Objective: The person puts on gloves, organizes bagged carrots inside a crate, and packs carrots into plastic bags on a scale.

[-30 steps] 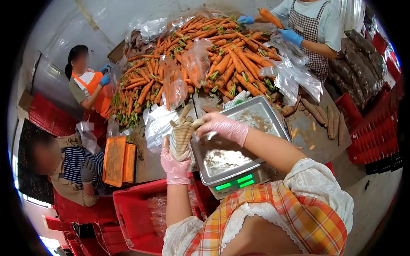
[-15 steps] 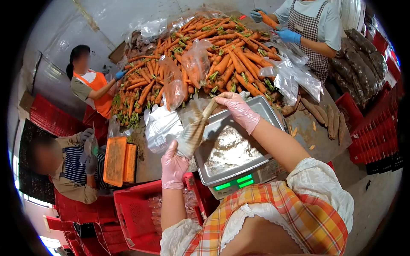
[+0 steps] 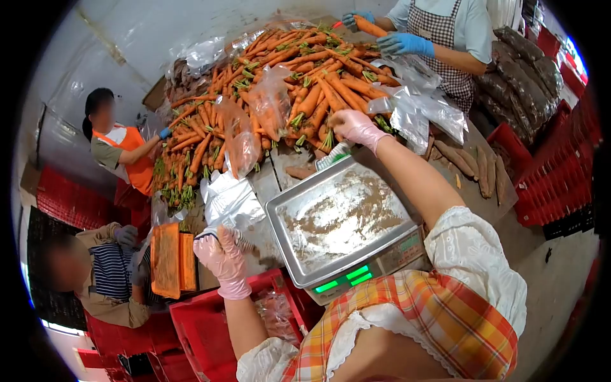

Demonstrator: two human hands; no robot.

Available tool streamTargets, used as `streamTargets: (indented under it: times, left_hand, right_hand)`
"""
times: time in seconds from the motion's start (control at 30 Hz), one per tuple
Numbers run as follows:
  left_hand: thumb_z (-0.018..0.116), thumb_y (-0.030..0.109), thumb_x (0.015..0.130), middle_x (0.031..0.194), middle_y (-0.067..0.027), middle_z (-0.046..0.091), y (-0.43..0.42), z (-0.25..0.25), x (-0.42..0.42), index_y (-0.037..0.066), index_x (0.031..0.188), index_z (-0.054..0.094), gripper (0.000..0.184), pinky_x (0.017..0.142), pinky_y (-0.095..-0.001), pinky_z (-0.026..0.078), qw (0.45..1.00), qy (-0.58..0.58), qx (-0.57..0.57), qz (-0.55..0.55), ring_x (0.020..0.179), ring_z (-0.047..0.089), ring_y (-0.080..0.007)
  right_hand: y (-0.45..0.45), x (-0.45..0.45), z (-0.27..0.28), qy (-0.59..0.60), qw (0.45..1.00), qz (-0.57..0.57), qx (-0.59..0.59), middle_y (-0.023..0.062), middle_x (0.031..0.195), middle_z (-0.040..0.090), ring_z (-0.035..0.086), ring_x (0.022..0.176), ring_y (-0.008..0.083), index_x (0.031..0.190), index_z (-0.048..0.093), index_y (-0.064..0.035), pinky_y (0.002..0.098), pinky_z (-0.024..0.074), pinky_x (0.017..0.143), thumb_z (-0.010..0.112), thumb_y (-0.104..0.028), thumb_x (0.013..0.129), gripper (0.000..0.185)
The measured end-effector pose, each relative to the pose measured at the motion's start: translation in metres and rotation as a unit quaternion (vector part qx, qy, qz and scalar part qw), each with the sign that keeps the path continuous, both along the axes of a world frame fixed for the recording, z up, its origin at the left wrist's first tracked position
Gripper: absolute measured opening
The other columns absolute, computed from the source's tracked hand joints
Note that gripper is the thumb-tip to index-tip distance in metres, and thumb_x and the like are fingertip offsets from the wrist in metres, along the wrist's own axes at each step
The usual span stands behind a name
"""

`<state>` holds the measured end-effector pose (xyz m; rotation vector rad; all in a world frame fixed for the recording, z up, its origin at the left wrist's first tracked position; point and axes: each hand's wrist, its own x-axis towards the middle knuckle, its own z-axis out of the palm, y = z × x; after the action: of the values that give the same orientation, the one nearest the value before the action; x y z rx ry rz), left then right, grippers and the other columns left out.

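Observation:
My left hand [image 3: 223, 260], in a pink glove, is closed on a striped work glove [image 3: 238, 238] at the table's front edge. My right hand [image 3: 358, 127], also pink-gloved, is held over the near edge of the carrot pile [image 3: 312, 95]; its fingertips are bent, and whether they touch anything is unclear. Just below it a second striped glove [image 3: 333, 156] lies behind the metal tray [image 3: 344, 216] of a scale with green displays. Only dirt and a bright reflection show on the tray. White plastic bags [image 3: 230, 198] lie left of the scale.
Orange crates [image 3: 167, 260] stand at the table's left edge. A red crate [image 3: 200, 325] with clear bags sits below. Brown roots [image 3: 489, 170] lie at right. One co-worker [image 3: 127, 149] and another in stripes are at left; a third [image 3: 439, 38] holds a carrot at the back.
The striped glove went from between my hands to the left with my left hand. My right hand let it go and moved up toward the carrots. The view shifted slightly.

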<state>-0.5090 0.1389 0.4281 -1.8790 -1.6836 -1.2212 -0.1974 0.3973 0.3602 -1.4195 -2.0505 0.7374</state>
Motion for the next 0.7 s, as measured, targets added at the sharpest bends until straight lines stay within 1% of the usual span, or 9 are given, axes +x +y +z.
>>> streamTargets:
  times: [0.13, 0.23, 0.3, 0.37, 0.47, 0.53, 0.6, 0.67, 0.7]
  left_hand:
    - [0.049, 0.022, 0.093, 0.051, -0.0076, 0.045, 0.018, -0.009, 0.002, 0.001, 0.057, 0.045, 0.042, 0.043, -0.0334, 0.035, 0.998, -0.054, -0.028, -0.011, 0.042, 0.041, -0.0182]
    - [0.055, 0.019, 0.088, 0.051, -0.0122, 0.046, 0.021, 0.008, 0.015, 0.002, 0.057, 0.046, 0.036, 0.041, -0.0352, 0.037, 0.988, 0.113, -0.108, -0.006, 0.041, 0.045, -0.0243]
    - [0.058, 0.008, 0.083, 0.051, -0.0141, 0.045, 0.020, 0.015, 0.022, 0.000, 0.057, 0.047, 0.029, 0.041, -0.0355, 0.036, 0.974, 0.170, -0.151, -0.010, 0.042, 0.044, -0.0305]
    - [0.057, 0.007, 0.082, 0.051, -0.0134, 0.045, 0.019, 0.017, 0.020, 0.000, 0.057, 0.047, 0.028, 0.040, -0.0357, 0.035, 0.984, 0.135, -0.113, -0.027, 0.042, 0.043, -0.0303]
    - [0.057, 0.006, 0.081, 0.051, -0.0112, 0.044, 0.012, 0.021, 0.023, 0.001, 0.055, 0.047, 0.029, 0.040, -0.0334, 0.034, 0.991, 0.116, -0.054, -0.046, 0.041, 0.043, -0.0260]
    - [0.061, 0.007, 0.078, 0.054, -0.0093, 0.044, 0.011, 0.024, 0.035, 0.004, 0.056, 0.049, 0.025, 0.042, -0.0297, 0.037, 0.989, -0.051, -0.067, -0.125, 0.042, 0.043, -0.0236]
    - [0.061, 0.008, 0.079, 0.054, -0.0069, 0.044, 0.012, 0.009, 0.028, 0.002, 0.062, 0.050, 0.021, 0.045, -0.0266, 0.036, 0.984, -0.059, -0.052, -0.162, 0.045, 0.042, -0.0174]
    - [0.059, 0.005, 0.079, 0.054, -0.0033, 0.044, 0.004, -0.003, 0.029, 0.002, 0.069, 0.052, 0.013, 0.047, -0.0254, 0.037, 0.923, -0.337, -0.153, -0.106, 0.048, 0.042, -0.0111]
    - [0.056, 0.003, 0.079, 0.065, -0.0009, 0.049, 0.000, 0.008, 0.032, 0.003, 0.073, 0.051, 0.008, 0.050, -0.0243, 0.037, 0.954, -0.245, -0.173, -0.018, 0.057, 0.043, -0.0058]
  right_hand:
    - [-0.004, -0.016, -0.004, -0.350, 0.928, 0.129, -0.021, 0.0146, 0.099, 0.064, 0.060, 0.096, 0.0307, 0.106, 0.065, -0.0145, 0.0386, 0.0475, 0.083, 0.064, -0.020, 0.071, 0.035]
    - [0.006, -0.027, -0.005, -0.442, 0.886, 0.139, 0.013, 0.0153, 0.098, 0.064, 0.060, 0.093, 0.0315, 0.102, 0.064, -0.0100, 0.0390, 0.0475, 0.081, 0.063, -0.017, 0.072, 0.030]
    - [0.010, -0.027, -0.006, -0.162, 0.982, 0.091, 0.024, 0.0148, 0.091, 0.064, 0.062, 0.087, 0.0279, 0.098, 0.063, -0.0052, 0.0370, 0.0477, 0.078, 0.063, -0.015, 0.074, 0.026]
    - [0.006, -0.031, 0.006, -0.043, 0.992, 0.115, 0.011, 0.0133, 0.088, 0.064, 0.062, 0.084, 0.0242, 0.097, 0.063, -0.0034, 0.0346, 0.0478, 0.076, 0.062, -0.014, 0.076, 0.023]
    - [-0.011, -0.044, 0.022, 0.159, 0.970, 0.164, -0.083, 0.0070, 0.084, 0.063, 0.059, 0.081, 0.0140, 0.097, 0.061, -0.0013, 0.0280, 0.0470, 0.070, 0.059, -0.010, 0.082, 0.017]
    - [-0.032, -0.053, 0.036, 0.386, 0.858, 0.255, -0.225, 0.0043, 0.087, 0.063, 0.059, 0.083, 0.0131, 0.098, 0.061, -0.0010, 0.0269, 0.0468, 0.072, 0.056, -0.006, 0.083, 0.016]
    - [-0.062, -0.055, 0.064, 0.370, 0.857, 0.241, -0.265, 0.0056, 0.093, 0.062, 0.060, 0.086, 0.0135, 0.097, 0.060, -0.0005, 0.0276, 0.0486, 0.081, 0.057, -0.005, 0.084, 0.014]
    - [-0.074, -0.064, 0.054, 0.400, 0.822, 0.302, -0.271, 0.0063, 0.096, 0.063, 0.059, 0.089, 0.0136, 0.101, 0.061, 0.0000, 0.0280, 0.0464, 0.085, 0.057, -0.006, 0.084, 0.019]
    - [-0.086, -0.066, 0.059, 0.400, 0.807, 0.305, -0.311, 0.0071, 0.098, 0.062, 0.059, 0.092, 0.0145, 0.102, 0.061, 0.0001, 0.0289, 0.0458, 0.087, 0.058, -0.006, 0.084, 0.020]
